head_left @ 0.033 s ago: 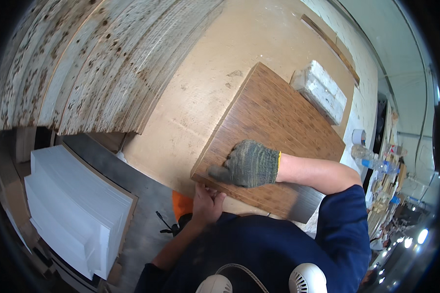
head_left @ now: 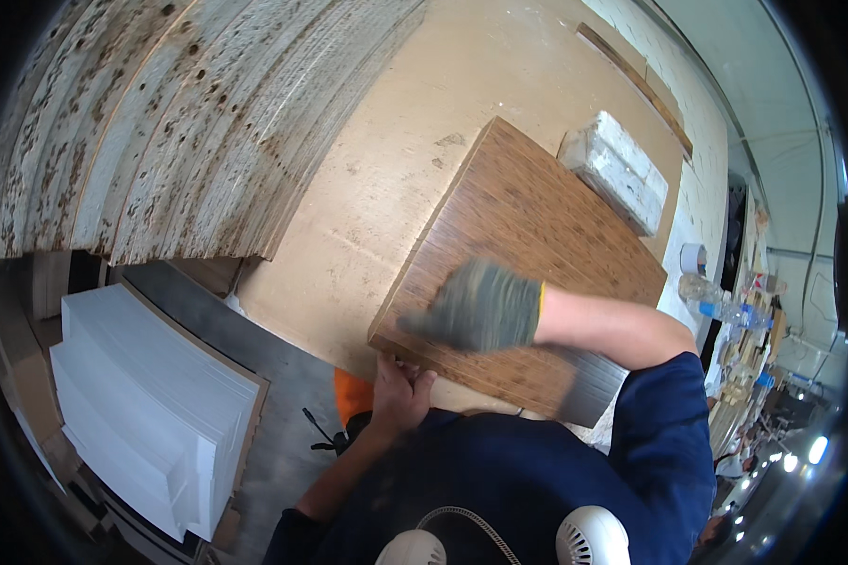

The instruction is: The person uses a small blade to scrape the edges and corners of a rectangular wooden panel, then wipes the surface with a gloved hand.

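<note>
The brown board [head_left: 556, 226] lies at the tabletop's [head_left: 349, 226] near edge. Rubbing seems in hand: the gloved right hand [head_left: 488, 306] is too blurred to tell its fingers' opening or hold. The left hand's [head_left: 402, 395] fingers curl at the board's near edge, grip unclear; another stroke would call for steadying there.

Glove: and up it goes, the right hand [head_left: 485, 306] in its grey-green glove sliding a little farther from the brown board's [head_left: 575, 240] near edge.
Knit: ribs readable a moment ago, now smeared by motion!
Fingers [head_left: 415, 322]: they shift along with the fist, slightly higher than before.
Wood below the fist: a wider strip shows now between glove and near edge.
Yellow cuff [head_left: 541, 311]: nudged upward too.
Forearm [head_left: 612, 325]: wrist end lifts slightly in view.
White stack [head_left: 141, 386]: a hair lower as the view turns slightly counterclockwise.
Bright lamp [head_left: 818, 449]: a hair higher, same small turn.
</note>
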Available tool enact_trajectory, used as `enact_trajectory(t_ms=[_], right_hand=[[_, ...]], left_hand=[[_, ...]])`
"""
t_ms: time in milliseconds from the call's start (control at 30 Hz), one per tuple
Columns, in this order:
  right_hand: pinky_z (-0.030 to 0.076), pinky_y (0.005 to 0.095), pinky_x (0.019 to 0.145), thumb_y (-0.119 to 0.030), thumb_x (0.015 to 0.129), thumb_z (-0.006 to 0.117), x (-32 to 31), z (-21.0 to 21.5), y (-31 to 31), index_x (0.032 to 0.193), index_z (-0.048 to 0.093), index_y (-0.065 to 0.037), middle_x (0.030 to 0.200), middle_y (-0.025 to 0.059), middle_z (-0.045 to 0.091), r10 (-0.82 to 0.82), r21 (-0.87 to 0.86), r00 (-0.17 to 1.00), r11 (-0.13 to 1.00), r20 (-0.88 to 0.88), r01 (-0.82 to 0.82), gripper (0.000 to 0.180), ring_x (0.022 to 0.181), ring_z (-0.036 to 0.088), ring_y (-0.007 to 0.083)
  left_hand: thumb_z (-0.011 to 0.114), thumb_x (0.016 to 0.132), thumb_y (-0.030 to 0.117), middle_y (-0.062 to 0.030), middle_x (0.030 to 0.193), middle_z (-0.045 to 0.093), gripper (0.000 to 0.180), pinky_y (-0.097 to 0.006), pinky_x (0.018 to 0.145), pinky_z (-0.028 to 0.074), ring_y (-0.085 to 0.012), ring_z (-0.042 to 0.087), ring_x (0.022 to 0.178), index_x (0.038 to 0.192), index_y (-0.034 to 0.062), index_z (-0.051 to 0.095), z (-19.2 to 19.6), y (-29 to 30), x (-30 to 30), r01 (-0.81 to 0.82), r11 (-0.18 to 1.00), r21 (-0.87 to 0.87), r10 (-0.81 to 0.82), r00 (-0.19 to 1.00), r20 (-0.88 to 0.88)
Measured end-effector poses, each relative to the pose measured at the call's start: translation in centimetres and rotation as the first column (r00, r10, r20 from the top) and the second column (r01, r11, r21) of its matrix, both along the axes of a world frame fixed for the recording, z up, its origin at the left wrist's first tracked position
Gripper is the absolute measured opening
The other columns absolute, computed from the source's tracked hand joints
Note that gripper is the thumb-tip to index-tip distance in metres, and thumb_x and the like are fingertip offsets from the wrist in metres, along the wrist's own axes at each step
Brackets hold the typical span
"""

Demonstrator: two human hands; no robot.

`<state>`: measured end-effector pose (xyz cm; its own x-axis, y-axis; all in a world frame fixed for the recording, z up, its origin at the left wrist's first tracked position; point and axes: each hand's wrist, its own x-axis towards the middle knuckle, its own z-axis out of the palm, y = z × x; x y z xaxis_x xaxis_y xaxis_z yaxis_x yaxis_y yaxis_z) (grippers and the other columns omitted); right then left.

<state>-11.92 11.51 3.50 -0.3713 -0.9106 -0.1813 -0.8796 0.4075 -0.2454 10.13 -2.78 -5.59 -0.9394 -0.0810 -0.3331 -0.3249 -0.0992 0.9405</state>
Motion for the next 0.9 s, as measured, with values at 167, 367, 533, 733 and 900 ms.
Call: enact_trajectory(t_ms=[167,367,533,733,900], right_hand=[[0.049,0.0429,0.055,-0.027,0.093,0.047,-7.1,0.9,3.7,0.102,0.054,-0.005,0.068,0.0152,0.062,-0.725,-0.063,0.678,0.687,-0.122,0.724,0.024,0.056,0.061,0.0316],[0.049,0.0462,0.071,-0.023,0.09,0.048,-10.4,-2.3,7.0,0.113,0.056,-0.009,0.092,0.0197,0.064,-0.716,-0.112,0.671,0.695,-0.192,0.71,0.028,0.082,0.062,0.0379],[0.049,0.0462,0.072,-0.022,0.089,0.047,-10.7,-2.6,6.3,0.112,0.057,-0.011,0.092,0.018,0.065,-0.678,-0.109,0.709,0.733,-0.195,0.671,0.027,0.083,0.062,0.0375],[0.048,0.0472,0.07,-0.02,0.088,0.046,-11.2,-3.2,6.4,0.107,0.057,-0.011,0.088,0.0184,0.065,-0.699,-0.145,0.685,0.714,-0.203,0.685,0.025,0.081,0.062,0.0379],[0.049,0.0462,0.075,-0.022,0.089,0.047,-11.4,-1.7,5.1,0.116,0.058,-0.014,0.096,0.0178,0.065,-0.71,0.03,0.679,0.687,-0.187,0.726,0.03,0.086,0.062,0.0375]], left_hand=[[0.062,0.085,0.009,-0.0129,0.098,0.053,0.054,-0.031,0.08,0.047,-0.0194,0.057,0.089,0.119,-0.0066,0.024,0.9,-0.6,-0.3,0.171,0.967,-0.186,-0.157,0.984,0.089],[0.063,0.084,0.01,-0.0091,0.091,0.05,0.049,-0.03,0.073,0.045,-0.0169,0.052,0.077,0.115,-0.0055,0.028,0.9,-0.6,-0.4,0.173,0.956,-0.237,-0.161,0.985,0.069],[0.061,0.084,0.013,-0.013,0.1,0.045,0.05,-0.034,0.081,0.042,-0.0202,0.048,0.09,0.117,-0.0059,0.027,2.4,-0.7,-1.3,0.178,0.972,-0.153,-0.14,0.963,0.232],[0.064,0.083,0.008,-0.0089,0.091,0.049,0.06,-0.03,0.072,0.045,-0.0168,0.049,0.075,0.126,-0.0065,0.025,0.3,-0.5,-0.2,0.129,0.962,-0.24,-0.132,0.991,0.002],[0.064,0.085,0.012,-0.0098,0.094,0.048,0.056,-0.028,0.07,0.045,-0.0165,0.049,0.075,0.122,-0.0072,0.026,0.5,-0.7,0.0,0.158,0.948,-0.278,-0.162,0.987,0.007]])
